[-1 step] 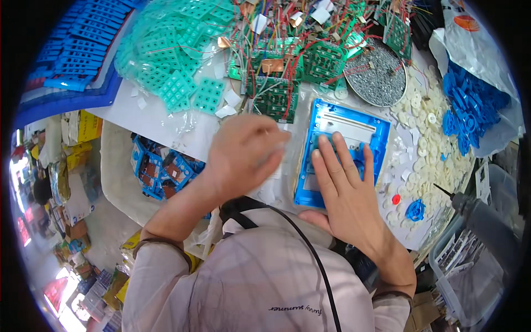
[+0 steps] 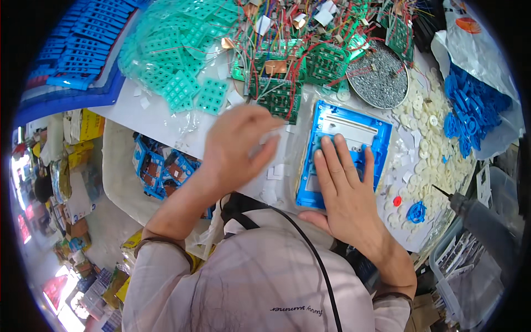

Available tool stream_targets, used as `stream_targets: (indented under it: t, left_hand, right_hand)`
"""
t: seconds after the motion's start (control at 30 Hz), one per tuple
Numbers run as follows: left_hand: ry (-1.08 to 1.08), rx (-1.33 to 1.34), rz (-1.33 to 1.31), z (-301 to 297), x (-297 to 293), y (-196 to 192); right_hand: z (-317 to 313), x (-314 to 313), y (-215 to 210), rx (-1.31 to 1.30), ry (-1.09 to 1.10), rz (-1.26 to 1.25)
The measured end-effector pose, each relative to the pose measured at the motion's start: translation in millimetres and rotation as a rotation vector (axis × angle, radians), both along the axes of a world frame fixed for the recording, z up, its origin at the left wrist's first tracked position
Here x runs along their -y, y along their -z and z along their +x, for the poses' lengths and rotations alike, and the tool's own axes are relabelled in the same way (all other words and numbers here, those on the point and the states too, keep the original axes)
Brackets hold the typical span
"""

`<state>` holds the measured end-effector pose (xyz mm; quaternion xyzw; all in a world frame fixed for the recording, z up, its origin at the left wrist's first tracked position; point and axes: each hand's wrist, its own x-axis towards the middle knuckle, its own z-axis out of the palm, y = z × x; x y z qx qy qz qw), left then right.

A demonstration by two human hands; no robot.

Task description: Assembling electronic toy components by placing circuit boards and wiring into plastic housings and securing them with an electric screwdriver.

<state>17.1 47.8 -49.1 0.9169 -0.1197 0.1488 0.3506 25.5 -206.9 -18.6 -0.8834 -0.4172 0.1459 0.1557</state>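
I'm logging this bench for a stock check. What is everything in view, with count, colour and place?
blue plastic case: one, blue, bench centre-right, under the right hand
green circuit boards: many, green with red wires, top centre
keypad mats: many, turquoise, top left
tray of screws: one, grey, top right
white discs: many, white, right
power screwdriver: one, dark, lower right
left hand: over white slips
right hand: flat on the case

left hand (image 2: 235, 146) blurred, its fingers unclear; right hand (image 2: 345, 191) hides the blue case's (image 2: 354, 130) lower part.
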Motion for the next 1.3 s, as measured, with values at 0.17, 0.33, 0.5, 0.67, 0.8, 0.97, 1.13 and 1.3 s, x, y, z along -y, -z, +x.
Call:
stream_targets:
  t: [0.17,0.33,0.5,0.67,0.8,0.97,1.13,1.3]
  left_hand:
    - [-0.226,0.044,0.187,30,-29,0]
    - [-0.216,0.014,0.385,29,-26,-4]
    - [-0.230,-0.040,0.276,16,-18,9]
    - [-0.288,-0.285,-0.498,8,-14,-3]
    - [-0.145,-0.119,-0.392,0,15,-39]
    - [0.167,0.023,-0.123,-9,27,-65]
    - [-0.101,-0.047,-0.204,-22,-6,-46]
    - [-0.058,-0.522,-0.922,-18,11,-39]
  right_hand:
    - [-12,-7,7,-0.005,0.072,-0.065]
    - [-12,-6,10,0.012,0.074,-0.062]
    - [-11,-6,8,0.025,0.109,0.036]
    - [2,-2,-8,-0.092,0.097,0.479]
    - [8,-37,-9,-0.884,0.470,1.013]
    - [28,-58,6,-1.528,0.617,1.375]
    - [29,-48,7,-1.471,0.615,1.232]
    - [31,-54,-3,-1.350,0.610,1.094]
